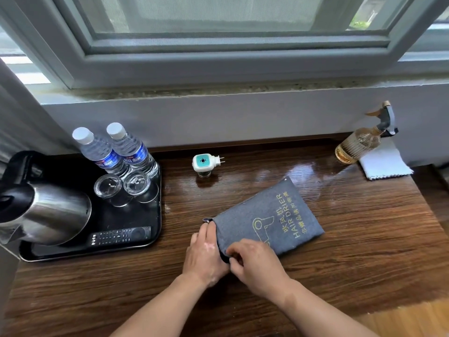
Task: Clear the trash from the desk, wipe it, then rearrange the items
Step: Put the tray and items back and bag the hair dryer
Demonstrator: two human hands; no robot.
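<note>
Head view: grey hair-drier bag lies flat on the wooden desk, slanting away and to the right of the fingertips; left hand rests along the bag's left edge, fingers close together and fairly straight, tips touching the edge just short of a small tab at its far corner; right hand sits on the bag's near corner, fingers curled and pinching the fabric there, touching the left hand; beyond the left fingertips, well apart, a white plug-in device stands upright; left of the left fingers, a black tray carries a remote, a steel kettle, two upturned glasses and two water bottles; far right of the right fingers and beyond the bag, a spray bottle of amber liquid stands just beside a folded white cloth, against the wall; desk surface between bag and bottle shows a wet sheen.
</note>
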